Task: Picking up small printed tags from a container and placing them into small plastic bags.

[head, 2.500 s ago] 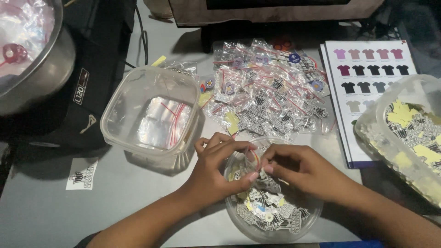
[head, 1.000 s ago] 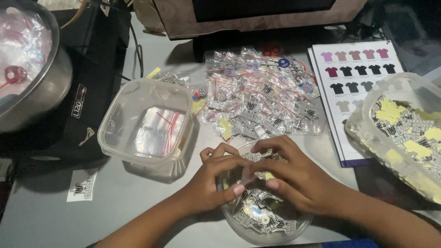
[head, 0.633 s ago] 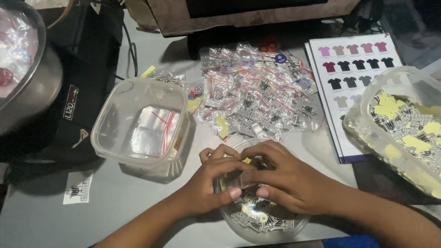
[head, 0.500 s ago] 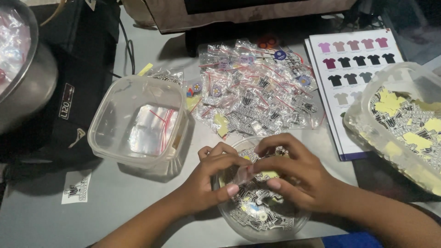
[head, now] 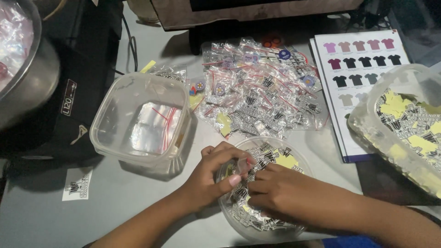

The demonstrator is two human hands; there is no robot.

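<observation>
Over the round clear bowl (head: 294,158) of black-and-white stickers, both hands meet: left hand (head: 213,177) and right hand (head: 280,195) pinch one small clear zip bag (head: 243,166) between their fingertips. Beyond lies a heap of filled clear packets (head: 257,92) with red seal lines; a square tub (head: 140,121) of empty bags sits left, a shirt colour chart (head: 360,64) right, beside another sticker tub (head: 404,128). Since a moment ago, hands have barely shifted, still working that bag.
</observation>
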